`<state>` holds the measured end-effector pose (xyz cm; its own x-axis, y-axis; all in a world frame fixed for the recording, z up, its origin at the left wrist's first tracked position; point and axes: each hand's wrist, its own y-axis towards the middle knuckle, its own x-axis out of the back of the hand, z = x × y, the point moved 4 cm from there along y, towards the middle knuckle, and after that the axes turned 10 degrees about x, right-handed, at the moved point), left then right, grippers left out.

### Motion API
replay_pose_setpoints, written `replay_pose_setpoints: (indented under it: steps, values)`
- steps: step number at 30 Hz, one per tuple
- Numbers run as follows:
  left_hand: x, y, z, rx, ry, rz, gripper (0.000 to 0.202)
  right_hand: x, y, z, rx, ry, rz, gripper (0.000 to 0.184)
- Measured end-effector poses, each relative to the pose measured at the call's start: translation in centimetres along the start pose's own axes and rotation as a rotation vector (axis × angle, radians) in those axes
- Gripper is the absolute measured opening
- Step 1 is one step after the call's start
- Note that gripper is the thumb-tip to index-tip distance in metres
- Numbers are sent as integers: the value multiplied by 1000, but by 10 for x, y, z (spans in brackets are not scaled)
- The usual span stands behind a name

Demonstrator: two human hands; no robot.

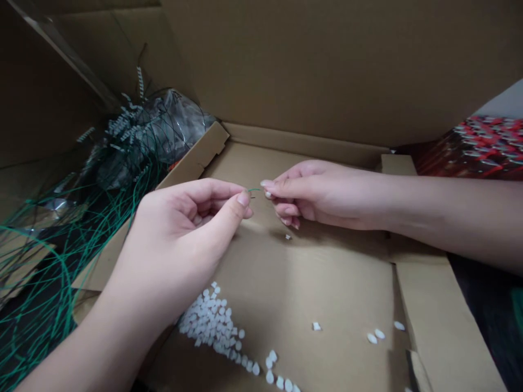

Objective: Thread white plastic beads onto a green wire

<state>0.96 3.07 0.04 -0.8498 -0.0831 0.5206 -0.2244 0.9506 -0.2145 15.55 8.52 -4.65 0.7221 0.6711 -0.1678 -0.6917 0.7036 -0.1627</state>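
My left hand (192, 223) is closed in a pinch, thumb against fingertip, on a thin green wire (254, 189). A short dark strand end pokes out just below the wire. The wire runs right to the fingertips of my right hand (327, 193), which are also pinched together. What sits between those right fingertips is too small to make out. Both hands are raised over a shallow cardboard tray (335, 283). Below my left wrist lies a pile of small white pieces (210, 318). One loose white piece (288, 237) rests under my right fingers.
Long green wires (69, 261) spread over the left side. Behind them, strung white pieces (126, 122) lie by a clear plastic bag (180, 117). A tall cardboard wall (327, 71) stands at the back. Red and white items (494, 136) are at the far right.
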Motion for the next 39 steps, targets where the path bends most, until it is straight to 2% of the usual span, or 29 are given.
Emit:
replay_pose_setpoints:
  steps: [5, 8, 11, 17, 22, 32, 39]
  values:
    - [-2, 3, 1, -167, 49, 53, 9, -7, -3, -4, -109, 287, 49, 24]
    - [1, 3, 1, -299, 131, 2, 8, -12, -5, -6, -174, 432, 92, 17]
    - [3, 0, -4, -420, 233, -69, 7, -12, -5, -8, -210, 529, 51, 18]
    - [3, -9, -10, -499, 436, -257, 11, -11, -3, -9, -218, 579, -3, 14]
    - [-1, -10, -9, -712, 555, -267, 18, -10, -4, -8, -219, 571, -30, 20]
    - [-1, -10, -10, -828, 680, -355, 18, -11, -2, -8, -198, 584, -22, 21]
    - [0, -11, -9, -838, 707, -370, 17, -10, -1, -9, -187, 590, -38, 23]
